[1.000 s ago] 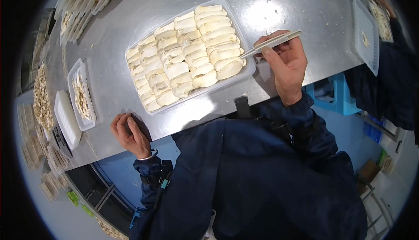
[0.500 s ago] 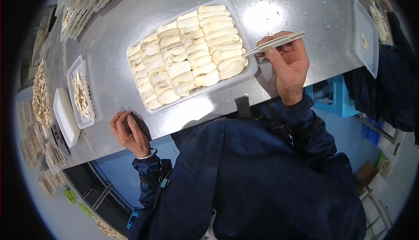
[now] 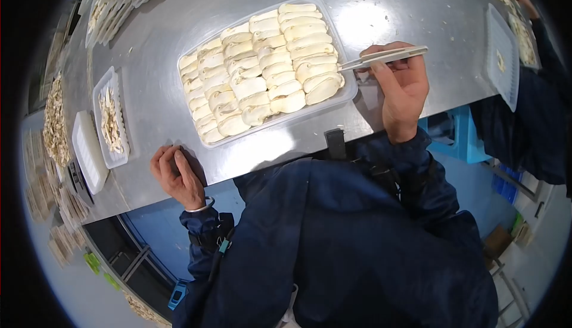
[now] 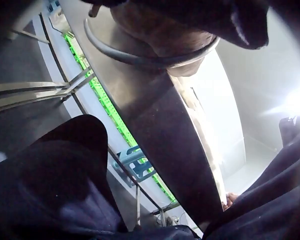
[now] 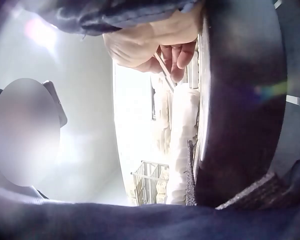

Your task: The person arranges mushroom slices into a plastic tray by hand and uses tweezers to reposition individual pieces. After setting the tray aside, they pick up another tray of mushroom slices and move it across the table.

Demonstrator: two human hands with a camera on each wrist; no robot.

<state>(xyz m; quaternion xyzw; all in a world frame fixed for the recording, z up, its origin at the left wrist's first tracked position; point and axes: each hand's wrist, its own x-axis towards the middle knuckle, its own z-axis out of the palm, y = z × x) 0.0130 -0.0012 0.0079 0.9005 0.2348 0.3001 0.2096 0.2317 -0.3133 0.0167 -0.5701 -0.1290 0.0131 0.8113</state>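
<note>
Fingers of the right hand (image 3: 404, 92) are curled, with the tweezers (image 3: 394, 56) pinched against the thumb; grip also glimpsed from the right wrist. Thin tips are aimed at the mushroom slices (image 3: 325, 88) at the near right corner of the plastic tray (image 3: 350, 94); whether a slice is touched or only neared cannot be told. Tweezers are judged light and stiff, with some spring, best held around mid-shaft so the tips can be closed by a small squeeze. Slices are laid overlapping in columns within the tray, pale and thin-looking; judged light, soft, perhaps a little slick, easily torn or dented. A slice is best taken by its exposed edge or rounded end, with light pressure, since neighbours could be dragged out of line. Tray looks thin-walled and probably flexes when loaded; two opposite rims should be supported if it is lifted. Fingers of the left hand (image 3: 179, 178) are loosely bent at the edge of the metal surface (image 3: 417, 6), nothing held. Farther left, a narrow tray (image 3: 118, 162) of mushroom scraps (image 3: 109, 119) is set beside a white tray (image 3: 89, 152).
</note>
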